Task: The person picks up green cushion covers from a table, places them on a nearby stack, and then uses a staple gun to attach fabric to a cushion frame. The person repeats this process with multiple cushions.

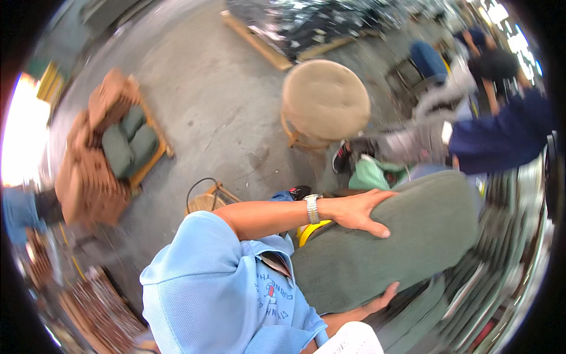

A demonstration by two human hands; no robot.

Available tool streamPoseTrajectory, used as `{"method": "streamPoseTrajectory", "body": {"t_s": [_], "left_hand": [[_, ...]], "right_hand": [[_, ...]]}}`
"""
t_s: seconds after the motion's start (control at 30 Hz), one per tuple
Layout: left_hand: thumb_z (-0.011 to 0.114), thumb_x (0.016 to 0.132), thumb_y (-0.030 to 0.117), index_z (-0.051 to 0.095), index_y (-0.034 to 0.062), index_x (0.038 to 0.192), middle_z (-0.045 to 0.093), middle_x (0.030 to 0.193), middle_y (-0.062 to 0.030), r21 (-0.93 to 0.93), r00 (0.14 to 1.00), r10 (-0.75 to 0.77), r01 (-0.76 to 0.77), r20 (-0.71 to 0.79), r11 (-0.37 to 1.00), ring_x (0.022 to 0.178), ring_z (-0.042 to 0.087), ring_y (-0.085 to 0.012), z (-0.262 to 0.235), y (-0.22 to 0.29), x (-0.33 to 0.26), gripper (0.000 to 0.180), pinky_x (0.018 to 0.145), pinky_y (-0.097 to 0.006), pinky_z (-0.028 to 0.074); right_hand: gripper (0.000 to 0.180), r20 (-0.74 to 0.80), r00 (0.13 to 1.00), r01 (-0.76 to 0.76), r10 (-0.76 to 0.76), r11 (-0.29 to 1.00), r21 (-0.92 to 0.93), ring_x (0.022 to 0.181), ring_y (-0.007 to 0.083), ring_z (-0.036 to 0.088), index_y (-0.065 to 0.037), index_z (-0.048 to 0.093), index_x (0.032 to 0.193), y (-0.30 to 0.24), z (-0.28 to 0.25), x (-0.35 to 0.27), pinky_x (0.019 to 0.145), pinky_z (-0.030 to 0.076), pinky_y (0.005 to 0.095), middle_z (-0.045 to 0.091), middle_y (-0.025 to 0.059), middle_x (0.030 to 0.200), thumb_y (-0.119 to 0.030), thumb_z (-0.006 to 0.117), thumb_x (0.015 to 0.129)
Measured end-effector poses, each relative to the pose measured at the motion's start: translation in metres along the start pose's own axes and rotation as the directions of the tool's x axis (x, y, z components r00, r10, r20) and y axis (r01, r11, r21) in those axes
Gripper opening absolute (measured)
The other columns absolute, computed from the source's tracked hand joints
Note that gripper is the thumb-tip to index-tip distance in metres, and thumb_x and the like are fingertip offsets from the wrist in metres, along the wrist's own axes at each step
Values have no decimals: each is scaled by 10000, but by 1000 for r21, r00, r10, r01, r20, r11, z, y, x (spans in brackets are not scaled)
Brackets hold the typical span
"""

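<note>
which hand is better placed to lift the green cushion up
Probably the right hand: it sits under the lower edge of the green cushion, so it can carry the weight. The left hand lies flat on top and can only steady it.

I have a big grey-green cushion (407, 236) hugged against my chest, its long side running off to my right. My left hand (356, 211) lies flat on top of it, fingers spread forward, a metal watch (311, 209) on that wrist. My right hand (382, 300) cups the cushion's lower edge from underneath, though only the fingers show. Beyond it stands a round beige stool (325, 100) on the grey concrete floor (218, 100). To my left a wooden frame (154, 147) holds more green cushions (128, 140) beside what look like stacked brown ones (88, 177); that area is blurred.
</note>
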State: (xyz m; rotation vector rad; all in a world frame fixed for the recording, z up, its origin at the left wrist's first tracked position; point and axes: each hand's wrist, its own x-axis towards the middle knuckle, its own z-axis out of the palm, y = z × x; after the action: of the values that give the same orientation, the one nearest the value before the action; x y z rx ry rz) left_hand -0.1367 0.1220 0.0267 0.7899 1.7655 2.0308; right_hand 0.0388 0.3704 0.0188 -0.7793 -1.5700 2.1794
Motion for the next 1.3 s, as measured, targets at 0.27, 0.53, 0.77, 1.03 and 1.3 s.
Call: {"method": "streamPoseTrajectory", "body": {"t_s": [0.27, 0.53, 0.77, 1.03, 1.3], "left_hand": [[771, 851, 475, 237, -48, 1537, 440, 1483, -224, -417, 804, -335, 121, -491, 901, 1354, 466, -287, -107, -55, -164, 1014, 1112, -406, 407], [744, 842, 557, 205, -51, 1547, 344, 1563, -235, -651, 588, -608, 174, -533, 739, 1447, 356, -320, -196, -40, -321, 1075, 1190, -431, 299], [742, 828, 564, 263, -108, 1511, 407, 1516, -258, -755, 461, -689, 61, -559, 653, 1395, 431, -331, -339, -26, -383, 1071, 1151, -424, 357], [772, 858, 426, 328, -37, 1525, 530, 1439, -186, -562, 75, -557, -69, -827, 825, 1295, 535, -261, -426, -3, -501, 925, 1085, -378, 427], [757, 890, 301, 318, 18, 1553, 507, 1460, -154, -602, -224, -748, -472, -624, 644, 1292, 533, -238, -473, -17, -619, 844, 1058, -375, 452]], "right_hand": [[589, 525, 802, 24, 285, 863, -505, 1130, 258, 589, 56, 443, 1421, 87, 129, 68, 979, 486, 373, 557, 194, 1333, -299, 611, 982], [416, 601, 523, -242, 605, 781, -576, 1021, 239, 643, -5, 611, 1239, 177, 346, -11, 940, 510, 389, 659, 121, 1188, -335, 599, 987], [502, 536, 404, -236, 742, 650, -722, 1022, 265, 649, -24, 517, 1344, 296, 477, 7, 884, 529, 401, 619, 148, 1207, -338, 592, 961], [649, 451, 240, -182, 859, 497, -849, 1097, 296, 624, -12, 500, 1372, 347, 674, -171, 923, 507, 410, 606, 175, 1260, -462, 629, 923], [919, 355, 76, 142, 932, 343, -929, 1149, 306, 615, 55, 353, 1505, 508, 774, -279, 948, 507, 404, 544, 226, 1389, -504, 708, 868]]}}
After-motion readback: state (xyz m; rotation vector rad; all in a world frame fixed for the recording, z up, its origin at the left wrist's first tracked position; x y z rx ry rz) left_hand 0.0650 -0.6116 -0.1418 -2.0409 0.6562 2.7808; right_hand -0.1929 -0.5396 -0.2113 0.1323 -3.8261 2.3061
